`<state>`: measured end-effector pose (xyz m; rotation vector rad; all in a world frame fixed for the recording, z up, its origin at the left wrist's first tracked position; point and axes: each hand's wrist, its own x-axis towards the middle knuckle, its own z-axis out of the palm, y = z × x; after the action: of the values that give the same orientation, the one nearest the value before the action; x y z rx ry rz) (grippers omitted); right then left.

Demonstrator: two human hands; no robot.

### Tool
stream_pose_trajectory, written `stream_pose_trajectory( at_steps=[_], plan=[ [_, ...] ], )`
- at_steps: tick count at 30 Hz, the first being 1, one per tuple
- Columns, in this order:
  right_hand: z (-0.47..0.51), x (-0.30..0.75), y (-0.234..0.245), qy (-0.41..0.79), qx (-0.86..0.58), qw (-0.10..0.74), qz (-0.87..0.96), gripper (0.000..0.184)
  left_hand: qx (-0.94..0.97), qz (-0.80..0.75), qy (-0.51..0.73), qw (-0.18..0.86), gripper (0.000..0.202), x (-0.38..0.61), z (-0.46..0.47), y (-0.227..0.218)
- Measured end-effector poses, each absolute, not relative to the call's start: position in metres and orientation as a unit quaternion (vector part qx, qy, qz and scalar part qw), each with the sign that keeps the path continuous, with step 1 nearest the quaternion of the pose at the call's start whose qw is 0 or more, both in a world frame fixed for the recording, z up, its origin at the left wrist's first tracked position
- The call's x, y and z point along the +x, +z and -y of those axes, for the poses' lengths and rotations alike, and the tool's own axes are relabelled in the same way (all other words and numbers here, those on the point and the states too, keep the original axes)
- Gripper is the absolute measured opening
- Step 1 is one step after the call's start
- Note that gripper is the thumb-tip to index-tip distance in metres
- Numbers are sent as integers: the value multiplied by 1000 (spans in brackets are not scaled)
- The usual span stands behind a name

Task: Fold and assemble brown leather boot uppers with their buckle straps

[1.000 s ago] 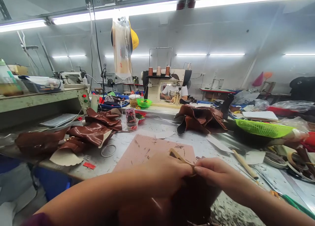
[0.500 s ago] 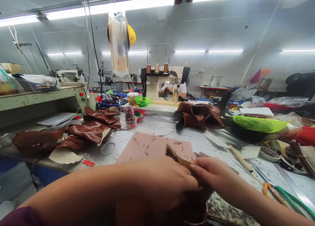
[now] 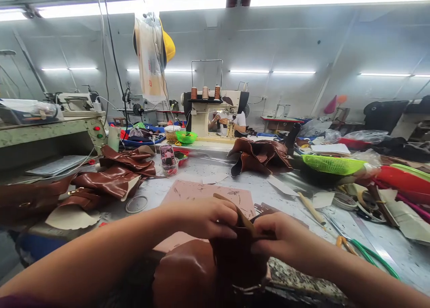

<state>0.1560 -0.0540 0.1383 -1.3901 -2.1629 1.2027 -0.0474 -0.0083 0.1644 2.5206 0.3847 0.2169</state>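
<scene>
Left hand [image 3: 208, 218], right hand [image 3: 282, 236]: both closed in pinch on top edge of glossy brown leather piece [image 3: 235, 258], at near edge of grey worktable [image 3: 268, 187], before pink cutting mat [image 3: 188, 191]. Step seems edge folding; next needs firm, even pinch.

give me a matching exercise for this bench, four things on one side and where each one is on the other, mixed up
Things:
1. brown leather piece
2. green basket
3. yellow cap
4. thread spools

Places:
a. hanging up high
b. on top of the sewing machine at the back
c. held between the left hand and the right hand
d. on the right side of the table

Pairs: 1-c, 2-d, 3-a, 4-b
</scene>
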Motion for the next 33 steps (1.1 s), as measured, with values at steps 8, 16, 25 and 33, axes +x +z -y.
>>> stream_pose_trajectory(
  at_steps=[8,16,25,33],
  plan=[
    [56,152,154,346,-431,96,828,12,937,-167,90,295,23,-45,4,157],
    [56,148,151,306,-405,90,857,15,921,-144,104,346,15,-40,7,155],
    [46,149,152,327,-408,147,840,9,952,-181,57,241,10,-49,2,171],
    [39,152,159,352,-417,132,828,4,904,-250,131,320,12,-53,-2,159]
  ],
)
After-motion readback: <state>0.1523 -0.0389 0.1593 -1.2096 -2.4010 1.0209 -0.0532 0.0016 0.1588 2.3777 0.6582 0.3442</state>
